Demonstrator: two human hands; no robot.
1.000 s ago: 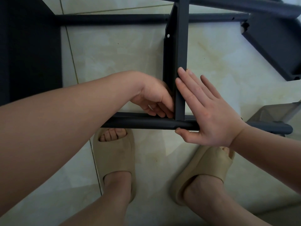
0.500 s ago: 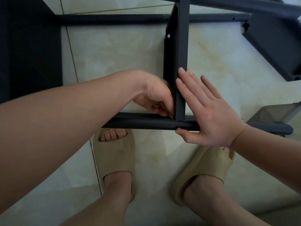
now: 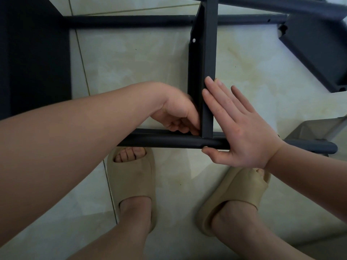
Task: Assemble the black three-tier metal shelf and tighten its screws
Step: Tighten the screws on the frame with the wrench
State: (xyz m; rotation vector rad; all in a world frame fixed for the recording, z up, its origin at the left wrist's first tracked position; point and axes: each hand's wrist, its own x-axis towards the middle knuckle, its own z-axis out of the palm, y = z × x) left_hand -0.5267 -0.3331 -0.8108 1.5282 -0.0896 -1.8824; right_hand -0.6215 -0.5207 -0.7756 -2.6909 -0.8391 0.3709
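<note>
The black shelf frame lies on its side over a pale tiled floor. Its near tube point(image 3: 169, 142) runs left to right, and a shelf panel point(image 3: 208, 62) meets it at a right angle. My left hand point(image 3: 176, 113) sits in the corner left of that joint, with curled fingertips bunched on a small fastener that they hide. My right hand point(image 3: 244, 132) lies flat against the panel's right face, fingers straight and thumb hooked under the tube.
A far tube point(image 3: 122, 21) runs parallel at the top. Another black panel point(image 3: 33, 53) fills the left edge and a third point(image 3: 315, 49) slants at the top right. A grey translucent box point(image 3: 315, 130) stands at the right. My feet in beige slippers point(image 3: 131, 181) stand below the frame.
My left hand's fingers have curled tighter into the corner of the joint and shifted slightly. The right hand and the frame have stayed still.
</note>
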